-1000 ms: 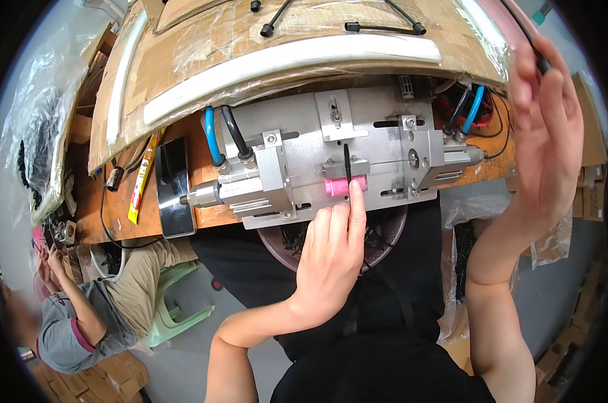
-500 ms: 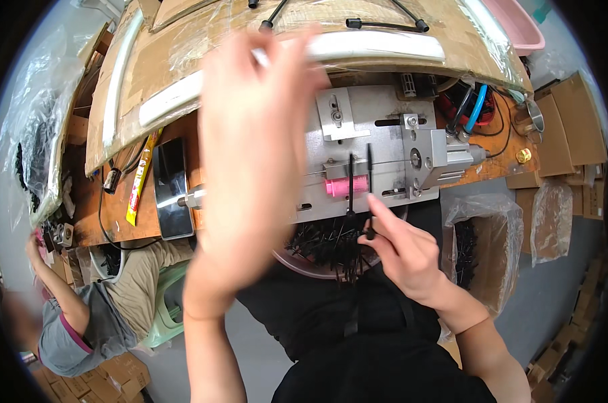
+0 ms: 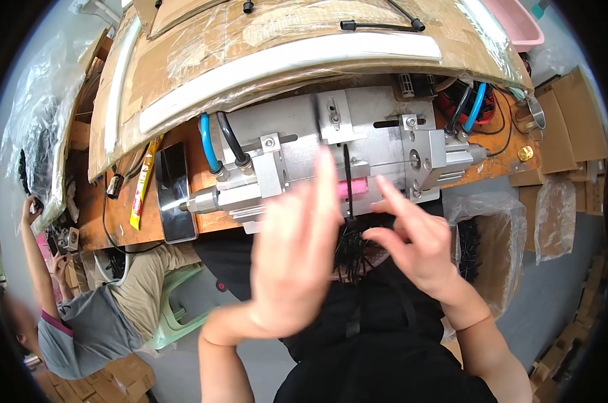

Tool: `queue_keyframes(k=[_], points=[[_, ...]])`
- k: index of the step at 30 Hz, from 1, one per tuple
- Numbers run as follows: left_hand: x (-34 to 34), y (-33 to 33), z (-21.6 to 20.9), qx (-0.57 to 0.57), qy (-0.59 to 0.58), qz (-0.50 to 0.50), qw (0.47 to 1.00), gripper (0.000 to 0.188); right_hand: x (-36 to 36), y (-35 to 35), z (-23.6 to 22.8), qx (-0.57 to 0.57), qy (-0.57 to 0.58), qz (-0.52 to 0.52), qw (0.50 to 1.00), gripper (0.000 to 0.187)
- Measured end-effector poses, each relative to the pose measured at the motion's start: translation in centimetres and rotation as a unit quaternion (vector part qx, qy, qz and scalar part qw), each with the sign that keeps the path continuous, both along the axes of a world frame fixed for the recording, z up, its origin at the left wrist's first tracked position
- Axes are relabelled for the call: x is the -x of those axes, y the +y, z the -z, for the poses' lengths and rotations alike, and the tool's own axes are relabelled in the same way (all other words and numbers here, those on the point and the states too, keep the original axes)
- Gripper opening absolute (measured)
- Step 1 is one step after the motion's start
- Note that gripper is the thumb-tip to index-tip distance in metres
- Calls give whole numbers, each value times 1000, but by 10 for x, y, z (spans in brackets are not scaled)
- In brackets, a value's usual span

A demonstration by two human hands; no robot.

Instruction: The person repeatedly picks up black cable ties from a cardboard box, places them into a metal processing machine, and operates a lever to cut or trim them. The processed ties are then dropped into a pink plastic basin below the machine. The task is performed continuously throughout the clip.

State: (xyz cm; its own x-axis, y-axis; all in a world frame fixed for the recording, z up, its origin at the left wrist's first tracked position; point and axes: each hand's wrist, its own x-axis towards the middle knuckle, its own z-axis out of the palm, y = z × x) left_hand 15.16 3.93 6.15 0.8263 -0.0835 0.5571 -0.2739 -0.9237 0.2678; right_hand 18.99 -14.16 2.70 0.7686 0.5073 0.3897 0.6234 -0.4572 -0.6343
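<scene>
Lying across the pink block [image 3: 359, 185] on the fixture [image 3: 383, 149], the black rod [image 3: 347, 166] is presumably steadied by it. A blurred rod [image 3: 317, 115] is seen at the left hand [image 3: 294, 252]; whether gripped cannot be told. The right hand [image 3: 421, 248] is held with fingertips apart.

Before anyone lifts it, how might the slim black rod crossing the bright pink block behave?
The slim black rod is probably stiff, since it looks straight across the bright pink block; likely light, being so thin.
</scene>
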Motion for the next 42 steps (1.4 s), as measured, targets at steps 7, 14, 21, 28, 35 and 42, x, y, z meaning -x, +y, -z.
queue_keyframes(k=[7, 14, 21, 28, 35, 42], points=[[24, -35, 46, -75, 117, -23, 990, 66, -4, -14, -13, -89, 48, 45, 994, 57], [20, -30, 36, -55, 156, -19, 986, 64, -7, -13, -10, -146, 25, 51, 988, 58], [-70, 36, -36, -12, -17, 28, 999, 43, -106, 28, -86, -85, -212, 50, 972, 26], [-190, 110, -72, 7, 105, -17, 994, 19, -345, 109, -117, 178, -426, 51, 885, 19], [-112, 136, -81, 111, 130, 58, 984, 17, -305, 83, -123, 252, -380, -82, 886, 10], [-49, 92, -57, 62, -33, -16, 997, 31, -229, 70, -117, 36, -380, -151, 912, 15]])
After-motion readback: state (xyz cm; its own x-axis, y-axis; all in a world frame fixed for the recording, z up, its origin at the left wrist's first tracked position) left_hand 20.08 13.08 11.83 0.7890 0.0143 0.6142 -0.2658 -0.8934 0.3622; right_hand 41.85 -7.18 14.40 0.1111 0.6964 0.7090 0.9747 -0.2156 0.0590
